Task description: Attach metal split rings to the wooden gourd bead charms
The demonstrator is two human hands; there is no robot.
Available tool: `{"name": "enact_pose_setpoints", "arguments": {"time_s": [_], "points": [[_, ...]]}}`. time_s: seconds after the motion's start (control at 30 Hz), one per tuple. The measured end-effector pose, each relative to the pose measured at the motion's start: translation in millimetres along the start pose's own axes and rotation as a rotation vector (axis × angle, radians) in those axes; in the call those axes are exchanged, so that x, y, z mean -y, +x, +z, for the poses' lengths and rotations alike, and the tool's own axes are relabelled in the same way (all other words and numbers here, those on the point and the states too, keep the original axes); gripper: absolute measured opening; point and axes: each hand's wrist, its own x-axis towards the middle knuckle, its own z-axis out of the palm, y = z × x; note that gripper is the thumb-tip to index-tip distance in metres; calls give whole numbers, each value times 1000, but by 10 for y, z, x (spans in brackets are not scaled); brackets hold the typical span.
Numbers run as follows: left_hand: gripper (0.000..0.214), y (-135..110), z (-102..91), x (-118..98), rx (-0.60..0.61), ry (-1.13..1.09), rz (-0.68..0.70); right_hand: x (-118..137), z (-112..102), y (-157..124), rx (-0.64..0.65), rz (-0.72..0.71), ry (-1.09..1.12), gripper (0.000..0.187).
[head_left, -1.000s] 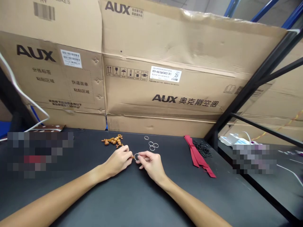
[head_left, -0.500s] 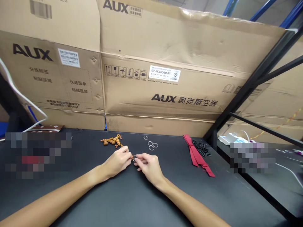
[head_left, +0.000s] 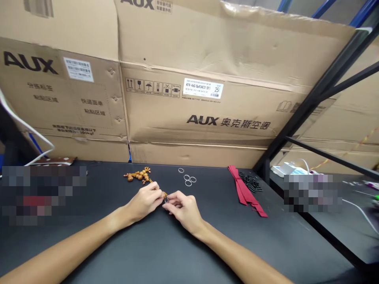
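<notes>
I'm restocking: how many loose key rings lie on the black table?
4: a lone ring nearest the cartons, three clustered rings beside it. A fifth ring, mostly hidden, seems pinched between left hand and right hand.

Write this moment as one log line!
left hand pinches gourd charm cord | right hand pinches metal ring at cord end | loose rings, red ribbons nearby | black table
</notes>
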Motion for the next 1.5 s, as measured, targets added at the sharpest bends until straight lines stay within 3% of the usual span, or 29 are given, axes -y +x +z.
{"name": "enact_pose_setpoints", "arguments": {"time_s": [0.17, 0.3, 0.43, 0.6, 0.87, 1.1, 1.3, 1.5], "points": [[20, -3, 20, 30, 31, -111, -39, 20, -1, 10, -8, -1, -40, 15], [16, 26, 5, 25, 50, -199, -80, 26, -3, 34, -13, 55, 80, 20], [13, 81, -39, 2, 74, -251, -196, 9, -50, 90, -22, 144, 218, 25], [14, 134, -67, -4, 126, -321, -307, -25, -139, 170, 16, 189, 197, 26], [19, 164, -83, -25, 191, -271, -237, -70, -159, 224, 41, 204, 296, 31], [18, 153, -79, -31, 233, -243, -292, -40, -200, 228, 40, 213, 484, 29], [19, 159, -80, -39, 201, -215, -286, -33, -180, 245, 25, 230, 424, 22], [21, 152, -61, -40, 248, -468, -398, -58, -148, 251, 26, 225, 360, 24]]}}
